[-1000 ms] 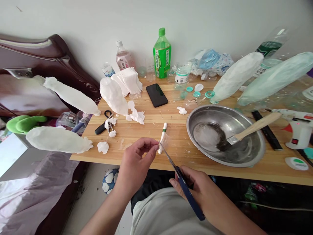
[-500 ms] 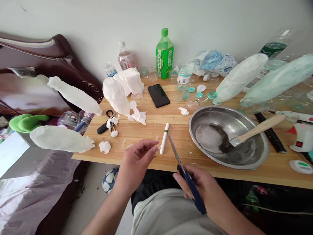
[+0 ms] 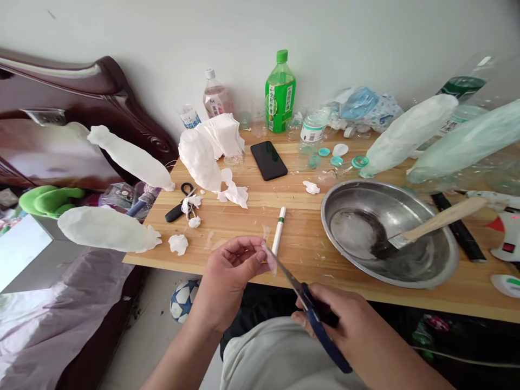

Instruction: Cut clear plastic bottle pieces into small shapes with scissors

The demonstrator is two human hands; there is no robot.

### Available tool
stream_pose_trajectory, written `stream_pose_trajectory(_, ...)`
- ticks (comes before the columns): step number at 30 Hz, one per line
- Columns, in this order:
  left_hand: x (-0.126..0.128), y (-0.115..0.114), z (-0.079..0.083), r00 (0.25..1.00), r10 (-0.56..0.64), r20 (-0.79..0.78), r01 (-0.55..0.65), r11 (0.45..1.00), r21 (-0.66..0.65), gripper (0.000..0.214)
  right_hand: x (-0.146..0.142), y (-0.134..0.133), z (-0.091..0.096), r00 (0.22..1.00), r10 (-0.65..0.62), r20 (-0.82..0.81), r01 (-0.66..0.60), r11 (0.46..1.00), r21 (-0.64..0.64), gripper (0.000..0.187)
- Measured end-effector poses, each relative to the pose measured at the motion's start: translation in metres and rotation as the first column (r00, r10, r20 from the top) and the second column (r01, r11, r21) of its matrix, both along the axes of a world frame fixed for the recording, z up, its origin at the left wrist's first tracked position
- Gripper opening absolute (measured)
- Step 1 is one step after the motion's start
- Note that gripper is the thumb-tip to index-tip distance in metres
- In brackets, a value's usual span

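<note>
My left hand (image 3: 231,273) is closed, pinching a small, thin, translucent piece (image 3: 271,262) between thumb and fingers; it looks like clear plastic, though I cannot tell for sure. My right hand (image 3: 339,317) grips a pair of scissors (image 3: 323,335) with dark blue handles. Their blades point up and left, with the tips at the translucent piece by my left fingertips. Just behind the piece, a white marker (image 3: 279,232) with a green band lies on the wooden table (image 3: 239,230).
Right of my hands stands a steel bowl (image 3: 331,238) with a brush (image 3: 442,219) resting in it. Further back are a phone (image 3: 268,161), a green bottle (image 3: 280,103) and white-covered bottle shapes (image 3: 410,135). Black-handled scissors (image 3: 174,212) and crumpled tissue (image 3: 177,244) lie left.
The scissors have come to the translucent piece at my left fingertips, with their blades a little more apart. The piece shows more clearly now. The whole view has shifted slightly.
</note>
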State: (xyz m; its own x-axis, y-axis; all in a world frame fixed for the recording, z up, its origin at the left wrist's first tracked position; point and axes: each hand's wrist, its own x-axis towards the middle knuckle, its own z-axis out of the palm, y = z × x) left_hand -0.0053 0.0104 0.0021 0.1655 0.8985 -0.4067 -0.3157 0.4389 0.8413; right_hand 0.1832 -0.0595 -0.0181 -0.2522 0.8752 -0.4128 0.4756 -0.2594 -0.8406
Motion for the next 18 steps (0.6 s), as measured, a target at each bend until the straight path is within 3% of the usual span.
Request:
stream_pose_trajectory(3, -0.001, 0.001, -0.003, 0.999, 0.032, 0.000, -0.032, 0.999, 0.009, 0.021, 0.007, -0.012, -0.010, 0.982, -0.016, 0.187, -0.019, 0.984, 0.180, 0.016)
stream_pose_trajectory(9, -0.002, 0.003, -0.003, 0.995, 0.082, -0.048, -0.081, 0.997, 0.007, 0.022, 0.029, -0.025, -0.019, 0.911, -0.086, 0.403, -0.128, 0.870, 0.476, 0.036)
stream_pose_trajectory(14, -0.002, 0.002, -0.002, 0.994, 0.070, -0.085, -0.068, 0.997, 0.032, 0.022, 0.031, -0.019, -0.022, 0.855, -0.262, 0.447, -0.106, 0.756, 0.646, 0.035)
stream_pose_trajectory(18, -0.003, -0.001, -0.005, 0.993, 0.076, -0.094, -0.066, 0.992, 0.110, 0.020, 0.024, -0.015, -0.019, 0.861, -0.275, 0.429, -0.097, 0.738, 0.668, 0.031)
